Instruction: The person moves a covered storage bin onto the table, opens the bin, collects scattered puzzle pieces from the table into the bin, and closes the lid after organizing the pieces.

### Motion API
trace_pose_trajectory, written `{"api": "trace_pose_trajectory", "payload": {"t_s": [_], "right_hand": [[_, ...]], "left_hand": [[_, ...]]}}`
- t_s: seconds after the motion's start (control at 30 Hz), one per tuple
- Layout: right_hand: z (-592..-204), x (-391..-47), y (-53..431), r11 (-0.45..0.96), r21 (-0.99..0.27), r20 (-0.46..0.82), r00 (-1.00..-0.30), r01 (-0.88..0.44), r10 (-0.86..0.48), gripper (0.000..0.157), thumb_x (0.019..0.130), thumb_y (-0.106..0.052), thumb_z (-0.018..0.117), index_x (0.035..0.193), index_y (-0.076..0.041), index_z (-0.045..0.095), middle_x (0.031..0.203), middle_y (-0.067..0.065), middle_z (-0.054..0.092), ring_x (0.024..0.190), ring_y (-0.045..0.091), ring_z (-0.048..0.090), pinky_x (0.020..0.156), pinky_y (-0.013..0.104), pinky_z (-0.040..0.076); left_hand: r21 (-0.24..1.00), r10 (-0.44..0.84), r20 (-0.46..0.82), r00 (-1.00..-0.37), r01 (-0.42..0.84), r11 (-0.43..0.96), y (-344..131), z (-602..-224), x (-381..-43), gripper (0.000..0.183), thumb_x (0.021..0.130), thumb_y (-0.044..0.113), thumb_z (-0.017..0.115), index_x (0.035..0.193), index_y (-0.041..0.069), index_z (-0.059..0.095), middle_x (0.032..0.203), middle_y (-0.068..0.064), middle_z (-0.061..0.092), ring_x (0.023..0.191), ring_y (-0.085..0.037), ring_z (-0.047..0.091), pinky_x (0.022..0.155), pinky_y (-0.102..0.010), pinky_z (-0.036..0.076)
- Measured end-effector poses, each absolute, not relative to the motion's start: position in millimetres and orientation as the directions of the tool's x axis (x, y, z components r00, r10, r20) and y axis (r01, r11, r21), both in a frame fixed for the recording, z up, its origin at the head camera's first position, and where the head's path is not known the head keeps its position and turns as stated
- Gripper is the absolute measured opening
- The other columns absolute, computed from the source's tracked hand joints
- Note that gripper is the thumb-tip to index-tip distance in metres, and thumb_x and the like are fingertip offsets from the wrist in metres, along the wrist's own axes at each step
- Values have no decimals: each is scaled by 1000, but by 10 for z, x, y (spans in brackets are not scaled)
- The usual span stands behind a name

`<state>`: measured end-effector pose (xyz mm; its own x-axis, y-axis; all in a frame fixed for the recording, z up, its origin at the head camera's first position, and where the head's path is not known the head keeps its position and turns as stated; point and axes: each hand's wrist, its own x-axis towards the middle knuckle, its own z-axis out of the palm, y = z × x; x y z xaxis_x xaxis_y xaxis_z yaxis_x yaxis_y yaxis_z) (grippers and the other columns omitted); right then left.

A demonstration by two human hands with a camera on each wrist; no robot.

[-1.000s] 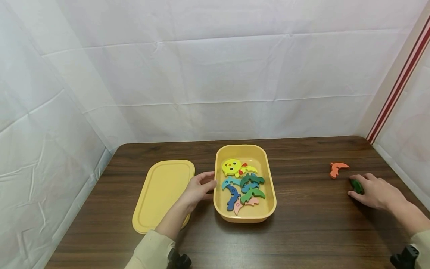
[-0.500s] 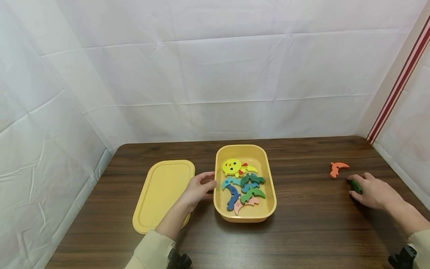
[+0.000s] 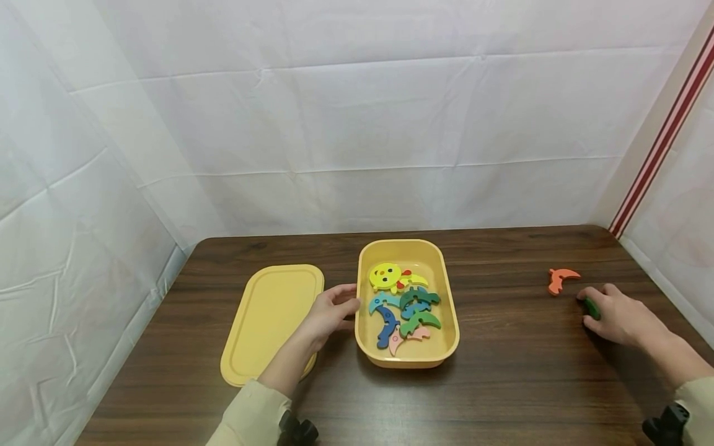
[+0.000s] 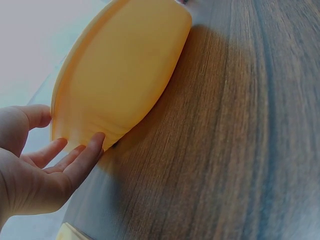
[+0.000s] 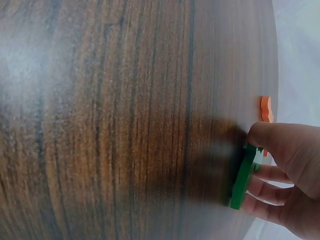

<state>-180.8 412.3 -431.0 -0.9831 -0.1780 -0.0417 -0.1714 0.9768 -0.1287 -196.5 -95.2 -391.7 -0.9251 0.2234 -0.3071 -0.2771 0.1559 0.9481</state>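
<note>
In the head view, a yellow plastic box [image 3: 450, 337] holds several curved wooden pieces and a yellow bear-face piece [image 3: 385, 277]. My left hand [image 3: 329, 316] touches the box's left side with loosely extended fingers; the left wrist view has the fingertips against the outer wall [image 4: 125, 65]. Far to the right, my right hand [image 3: 621, 317] pinches a green curved wooden piece [image 5: 243, 180] between thumb and fingers, low over the table. The hand covers much of it in the head view. An orange curved piece [image 3: 560, 281] lies just beyond that hand.
A yellow lid [image 3: 273, 322] lies flat left of the box, partly under my left forearm. The dark wooden table [image 3: 502, 384] ends at white cloth [image 3: 362, 124] behind and at the sides.
My right hand has shifted very slightly, turning the green piece a little in its grip. The left hand, box and orange piece look the same.
</note>
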Motion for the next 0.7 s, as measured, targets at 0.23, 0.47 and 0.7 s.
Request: {"api": "trace_pose_trajectory", "payload": {"t_s": [0.23,0.47,0.7], "right_hand": [[-4283,-1844,4100,973,-138,-57,-979,-186,-195,37,78,-18,66,109,-2,53,99,33,46,65,30,52,51,46,46],[-4261,-1870,4059,970,-133,-64,-975,-204,-214,36,78,-19,66,109,-4,56,99,26,48,64,26,51,50,43,45],[-4203,-1905,4008,967,-138,-59,-973,-215,-224,34,80,-19,63,111,-8,54,96,19,47,60,20,45,47,34,39]], "left_hand": [[951,207,-299,-931,-273,145,-978,-4130,-2076,46,89,14,56,132,2,45,127,-21,52,108,-32,57,80,-42,54],[950,195,-300,-934,-273,152,-980,-4157,-2079,43,89,14,57,130,4,48,124,-18,55,105,-28,59,79,-40,55],[949,198,-301,-933,-273,157,-978,-4164,-2088,43,89,14,57,130,4,48,124,-18,54,105,-28,59,79,-40,55]]}}
